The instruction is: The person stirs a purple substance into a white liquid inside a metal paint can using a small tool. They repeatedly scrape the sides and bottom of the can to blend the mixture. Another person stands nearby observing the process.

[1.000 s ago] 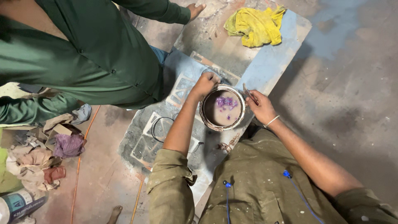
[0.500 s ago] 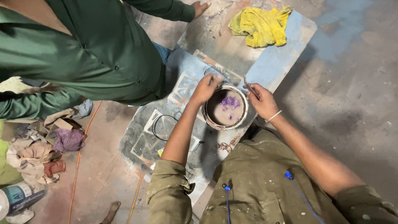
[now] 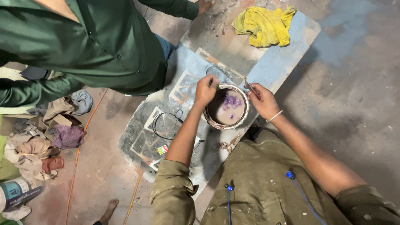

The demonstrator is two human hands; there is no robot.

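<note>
1. At the far left of the frame: a heap of crumpled rags (image 3: 37,141), purple, tan and rust, on the concrete floor; a tin can (image 3: 18,192) lies on its side below it.
2. Upper left: a co-worker in a dark green shirt (image 3: 91,41), bent over.
3. Centre: a paint-smeared board (image 3: 166,133) on the floor, with a thin black cord (image 3: 166,125) looped on it.
4. Centre: left hand (image 3: 207,88), closed in a pinch on the near-left rim of the tin.
5. Centre, on the board: a round paint tin (image 3: 226,107), open, with greyish-brown liquid and purple blobs inside.
6. Right of centre: right hand (image 3: 262,100), touching the tin's right rim, fingers closed around a thin metal tool (image 3: 252,88).
7. Top right: a yellow cloth (image 3: 263,25), bunched on the board's far end.
</note>
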